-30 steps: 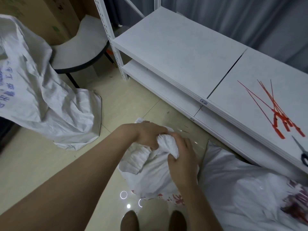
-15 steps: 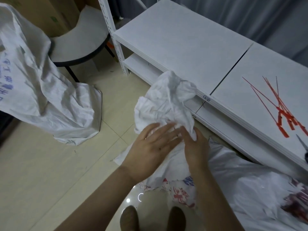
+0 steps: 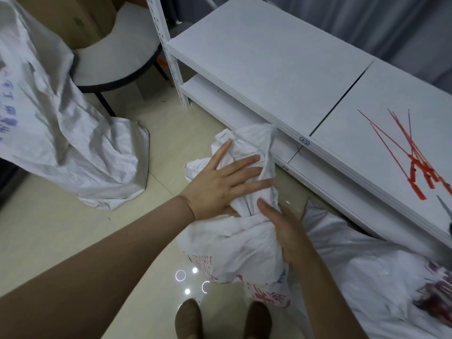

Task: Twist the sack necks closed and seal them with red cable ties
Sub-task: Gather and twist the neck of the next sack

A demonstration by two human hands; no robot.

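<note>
A white woven sack [image 3: 234, 250] with red and blue print stands on the floor in front of my feet. Its loose neck [image 3: 247, 145] rises toward the shelf edge. My left hand [image 3: 220, 184] lies flat on the neck with fingers spread and straight. My right hand [image 3: 286, 231] wraps the neck's base from the right; its fingers are hidden behind the cloth. Several red cable ties [image 3: 415, 160] lie in a loose pile on the white shelf top [image 3: 281, 57] at the right.
A second white sack [image 3: 367, 277] lies at the lower right. A large empty sack [image 3: 61, 133] is draped at the left, beside a round stool [image 3: 117, 62]. Scissors' tip [image 3: 445, 209] shows at the right edge. Bare tile floor [image 3: 61, 241] lies at the left.
The sack neck was bunched in both hands, then sprang up loose. It has since sunk lower; my left hand has flattened and spread over it while my right hand stays at the neck's base.
</note>
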